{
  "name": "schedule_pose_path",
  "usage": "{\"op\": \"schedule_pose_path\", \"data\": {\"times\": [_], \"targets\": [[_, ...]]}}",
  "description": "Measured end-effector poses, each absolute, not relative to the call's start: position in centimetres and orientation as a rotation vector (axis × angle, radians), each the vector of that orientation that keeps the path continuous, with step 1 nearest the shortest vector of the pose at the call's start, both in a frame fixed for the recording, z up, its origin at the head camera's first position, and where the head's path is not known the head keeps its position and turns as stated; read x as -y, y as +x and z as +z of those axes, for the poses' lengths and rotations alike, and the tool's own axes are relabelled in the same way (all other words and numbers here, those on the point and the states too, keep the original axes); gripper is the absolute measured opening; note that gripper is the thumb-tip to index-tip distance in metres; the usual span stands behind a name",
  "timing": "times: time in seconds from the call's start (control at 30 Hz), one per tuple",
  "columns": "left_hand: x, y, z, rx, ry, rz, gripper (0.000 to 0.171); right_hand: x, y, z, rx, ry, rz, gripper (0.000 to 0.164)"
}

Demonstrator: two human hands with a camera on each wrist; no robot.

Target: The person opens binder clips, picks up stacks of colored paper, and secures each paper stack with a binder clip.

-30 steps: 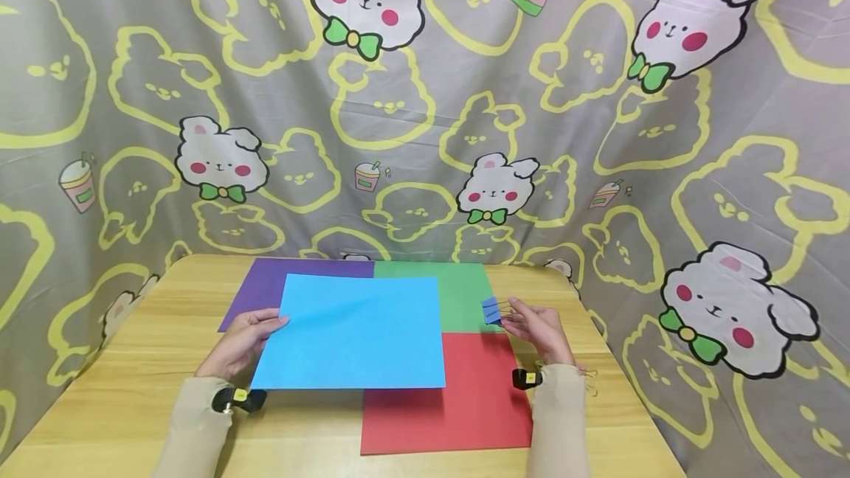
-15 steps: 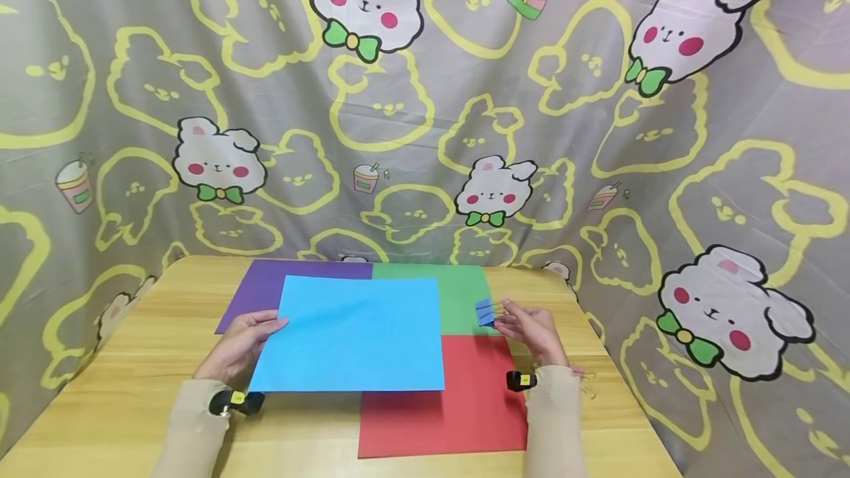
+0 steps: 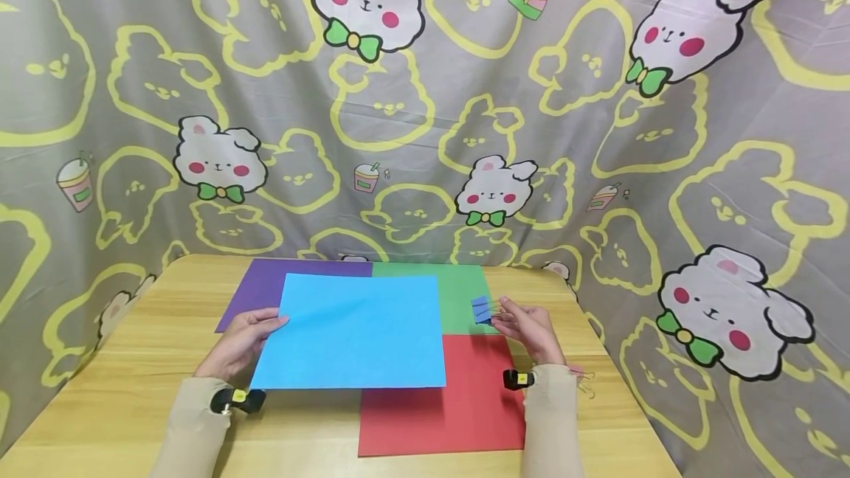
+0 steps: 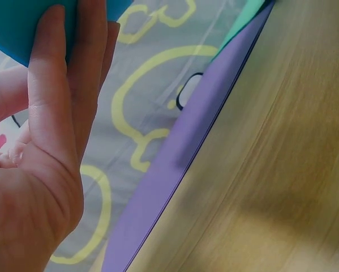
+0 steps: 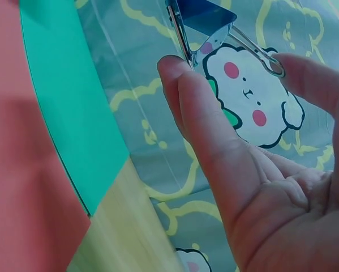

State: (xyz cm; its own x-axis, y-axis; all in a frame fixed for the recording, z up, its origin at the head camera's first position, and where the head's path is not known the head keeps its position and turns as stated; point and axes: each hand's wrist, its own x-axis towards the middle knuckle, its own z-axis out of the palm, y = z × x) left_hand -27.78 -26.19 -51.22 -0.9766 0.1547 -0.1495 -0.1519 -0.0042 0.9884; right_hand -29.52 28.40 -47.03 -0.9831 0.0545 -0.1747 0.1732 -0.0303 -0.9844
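Observation:
My left hand (image 3: pixel 244 341) pinches the left edge of a bright blue sheet (image 3: pixel 358 334), thumb on top and fingers beneath. The sheet hangs tilted over the table and casts a shadow on the red sheet (image 3: pixel 474 419). In the left wrist view, straight fingers (image 4: pixel 50 96) lie against its underside. Right of the sheet, a little apart from it, my right hand (image 3: pixel 534 332) holds small blue binder clips (image 3: pixel 481 310) side by side by their wire handles. The right wrist view shows one clip (image 5: pixel 206 16) end-on, its handles between thumb and fingers.
A purple sheet (image 3: pixel 247 290) and a green sheet (image 3: pixel 465 286) lie at the back of the wooden table (image 3: pixel 119 389), partly covered by the blue one in this view. Pinkish clips with wire handles (image 3: pixel 586 383) lie beside the right sleeve. A patterned curtain (image 3: pixel 412 124) hangs behind.
My right hand has moved slightly left with the binder clips, closer to the blue sheet. The left hand and the sheet have stayed nearly still.

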Motion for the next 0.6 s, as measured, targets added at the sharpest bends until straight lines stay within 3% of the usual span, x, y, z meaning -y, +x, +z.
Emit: {"op": "schedule_pose_path", "data": {"times": [0.6], "targets": [[25.6, -27.8, -50.9, -2.106, 0.007, 2.069, 0.066, -27.3, -29.3, -46.9, -2.128, 0.169, -2.190, 0.063]]}}
